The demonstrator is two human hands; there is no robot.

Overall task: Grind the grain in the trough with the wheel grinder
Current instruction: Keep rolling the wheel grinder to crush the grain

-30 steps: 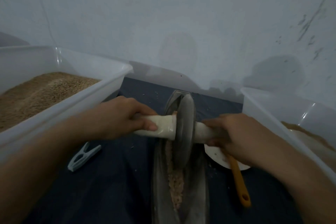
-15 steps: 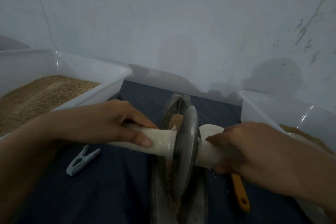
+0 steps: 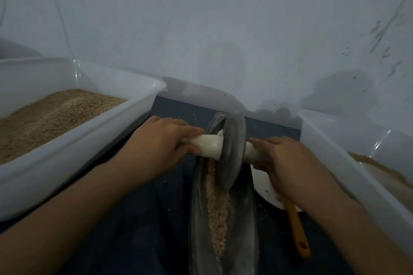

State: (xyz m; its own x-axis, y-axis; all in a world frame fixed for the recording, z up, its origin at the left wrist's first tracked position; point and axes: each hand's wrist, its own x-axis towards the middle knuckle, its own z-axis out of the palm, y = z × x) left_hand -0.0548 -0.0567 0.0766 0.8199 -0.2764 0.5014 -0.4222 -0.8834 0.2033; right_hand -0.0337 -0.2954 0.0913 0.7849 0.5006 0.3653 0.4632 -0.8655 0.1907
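Note:
A grey metal wheel grinder (image 3: 233, 152) stands upright in the far half of a long narrow metal trough (image 3: 199, 219). A white axle handle (image 3: 209, 144) runs through the wheel's centre. My left hand (image 3: 163, 140) grips the handle's left side, and my right hand (image 3: 281, 158) grips its right side. Crushed pale grain (image 3: 218, 214) lies along the trough's groove, nearer to me than the wheel. The far tip of the trough shows just behind the wheel.
A white plastic tub (image 3: 93, 147) of brown grain sits at the left. Another white tub (image 3: 348, 158) with brown powder stands at the right. A white dish (image 3: 266, 187) and an orange-handled tool (image 3: 297, 232) lie right of the trough. A pale wall rises close behind.
The wheel has rolled away from me toward the trough's far end, with both hands still on the handle. More crushed grain now shows in the near groove.

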